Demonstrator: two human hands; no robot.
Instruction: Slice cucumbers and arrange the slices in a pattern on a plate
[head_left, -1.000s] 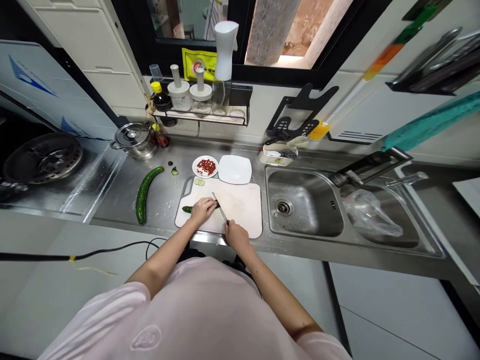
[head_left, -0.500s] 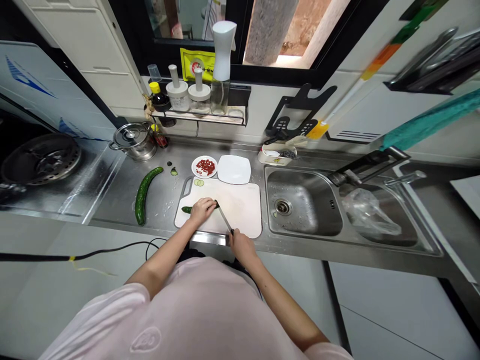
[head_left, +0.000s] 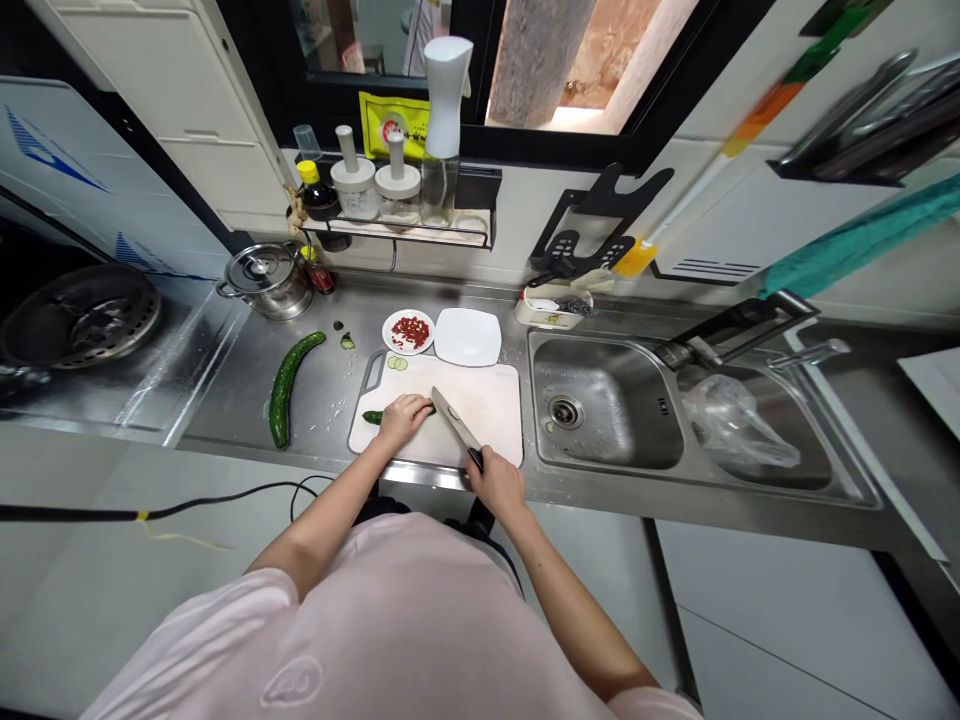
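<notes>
My left hand [head_left: 405,418] is closed over a cucumber [head_left: 372,417] that lies crosswise on the white cutting board [head_left: 491,400]; one end sticks out to the left and a little shows at the right. In my right hand [head_left: 498,482] is the black handle of a kitchen knife [head_left: 455,419], its blade tilted flat-side up beside the cucumber's right end. A pale slice seems to cling to the blade. Several thin cucumber slices [head_left: 397,363] rest at the board's upper left. Further left, a whole curved cucumber [head_left: 284,392] lies on the steel counter.
Behind the board stand a plate of chopped red pieces [head_left: 396,347] and a white square plate [head_left: 480,350]. Cucumber scraps [head_left: 347,342] lie on the counter. A lidded steel pot [head_left: 268,283] is at the back left, and a double sink [head_left: 607,400] is on the right.
My right hand has moved slightly right and the knife has turned, showing its broad blade instead of its thin edge. My left hand stays on the cucumber.
</notes>
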